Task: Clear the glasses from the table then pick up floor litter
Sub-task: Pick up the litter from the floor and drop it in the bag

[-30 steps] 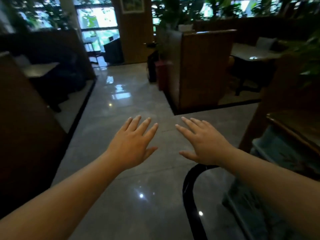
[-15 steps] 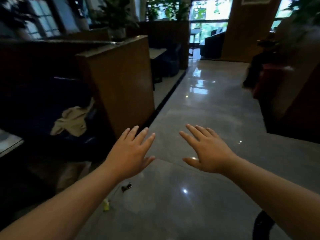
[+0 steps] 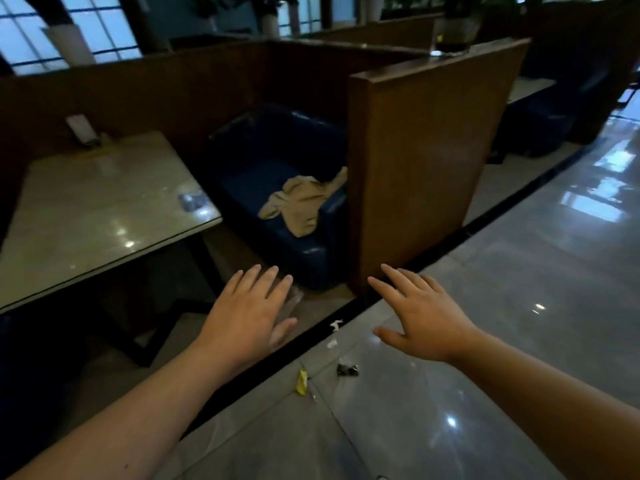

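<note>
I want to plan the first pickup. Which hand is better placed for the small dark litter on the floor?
Probably the right hand: it is open and empty, and the dark litter lies just below its thumb. The left hand, also empty, sits further off, over the black strip.

Bare forearms, seemingly sleeveless; no jewellery.

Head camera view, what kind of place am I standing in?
Probably a restaurant or café with booth seating: a table beside a blue seat, wooden dividers between booths, and a polished tile floor.
</note>
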